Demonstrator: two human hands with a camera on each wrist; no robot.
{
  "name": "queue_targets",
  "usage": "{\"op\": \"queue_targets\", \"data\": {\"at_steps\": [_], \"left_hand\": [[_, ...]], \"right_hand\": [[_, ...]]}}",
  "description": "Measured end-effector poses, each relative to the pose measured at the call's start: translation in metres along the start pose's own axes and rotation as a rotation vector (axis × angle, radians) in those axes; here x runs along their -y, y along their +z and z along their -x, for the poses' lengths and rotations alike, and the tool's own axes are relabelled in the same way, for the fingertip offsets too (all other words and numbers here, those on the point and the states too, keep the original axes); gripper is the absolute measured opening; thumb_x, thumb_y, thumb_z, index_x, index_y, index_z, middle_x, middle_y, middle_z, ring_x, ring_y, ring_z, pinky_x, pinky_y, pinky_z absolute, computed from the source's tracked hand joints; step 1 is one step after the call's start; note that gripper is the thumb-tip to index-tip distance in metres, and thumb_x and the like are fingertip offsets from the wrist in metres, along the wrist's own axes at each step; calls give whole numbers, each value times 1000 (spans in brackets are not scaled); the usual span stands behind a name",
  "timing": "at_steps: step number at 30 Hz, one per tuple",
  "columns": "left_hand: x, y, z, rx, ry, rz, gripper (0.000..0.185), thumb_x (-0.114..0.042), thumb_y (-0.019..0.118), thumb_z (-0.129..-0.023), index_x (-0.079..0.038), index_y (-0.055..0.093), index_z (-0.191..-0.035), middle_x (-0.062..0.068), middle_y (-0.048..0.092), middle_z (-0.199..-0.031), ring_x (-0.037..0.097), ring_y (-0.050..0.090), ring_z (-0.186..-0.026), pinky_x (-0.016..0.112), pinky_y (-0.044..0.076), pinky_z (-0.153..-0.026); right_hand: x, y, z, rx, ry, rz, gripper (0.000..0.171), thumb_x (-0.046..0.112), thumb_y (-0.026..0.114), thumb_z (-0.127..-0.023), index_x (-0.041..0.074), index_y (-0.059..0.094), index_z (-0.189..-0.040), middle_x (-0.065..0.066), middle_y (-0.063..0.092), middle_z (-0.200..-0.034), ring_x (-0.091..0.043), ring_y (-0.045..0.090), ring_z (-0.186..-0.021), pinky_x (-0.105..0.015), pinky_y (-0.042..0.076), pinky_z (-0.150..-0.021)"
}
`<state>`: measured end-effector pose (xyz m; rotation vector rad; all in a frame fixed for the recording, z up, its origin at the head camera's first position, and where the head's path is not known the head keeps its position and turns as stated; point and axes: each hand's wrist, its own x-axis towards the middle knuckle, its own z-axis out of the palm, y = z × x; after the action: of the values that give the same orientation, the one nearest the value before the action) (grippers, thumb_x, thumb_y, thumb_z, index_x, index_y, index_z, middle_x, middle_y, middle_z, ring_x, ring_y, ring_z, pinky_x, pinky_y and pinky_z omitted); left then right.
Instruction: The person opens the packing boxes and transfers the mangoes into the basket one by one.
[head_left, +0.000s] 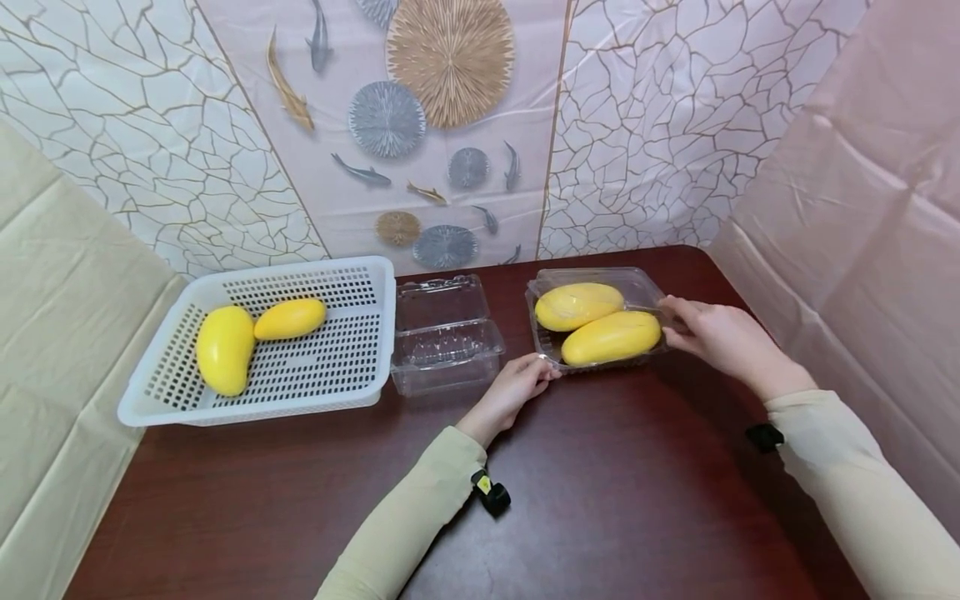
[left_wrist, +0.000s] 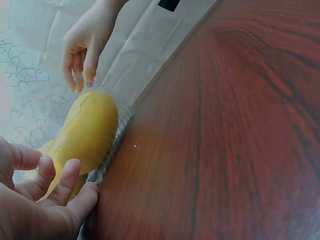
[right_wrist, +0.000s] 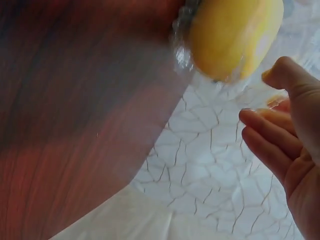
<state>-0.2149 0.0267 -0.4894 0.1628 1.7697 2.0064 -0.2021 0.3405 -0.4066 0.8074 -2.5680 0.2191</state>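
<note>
With the fingers of my left hand (head_left: 510, 390) I pinch the near left corner of a clear plastic box (head_left: 643, 287) on the dark red surface (head_left: 585, 483), while my right hand (head_left: 722, 340) reaches its right edge, thumb and fingers close to the plastic, though I cannot tell whether they grip it. Two yellow mangoes (head_left: 611, 337) lie side by side in that box, and just left of it a second clear box (head_left: 450, 379) stands open beside a white basket (head_left: 258, 412), where a curved mango (head_left: 225, 350) touches a smaller one (head_left: 292, 319).
</note>
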Motion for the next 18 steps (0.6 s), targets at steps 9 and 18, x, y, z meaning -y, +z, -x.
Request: {"op": "queue_targets", "data": {"at_steps": [9,18], "left_hand": [[2,-4,-1,9,0,-1,21,-9,45,-100,-1,64,-99,8,65,-102,18,62,-111,36,46,-106],[1,-3,-2,27,8,-7,20,-10,43,-102,-6,58,-89,8,64,-100,19,62,-109,37,45,-107]], "right_hand": [[-6,-13,-3,99,94,-67,51,5,82,-81,-6,63,-126,-27,67,-121,-41,69,-99,-56,54,-82],[-4,-15,-15,134,161,-98,54,14,82,-85,-1,63,-133,-23,62,-133,-40,65,-111,-57,52,-90]]}}
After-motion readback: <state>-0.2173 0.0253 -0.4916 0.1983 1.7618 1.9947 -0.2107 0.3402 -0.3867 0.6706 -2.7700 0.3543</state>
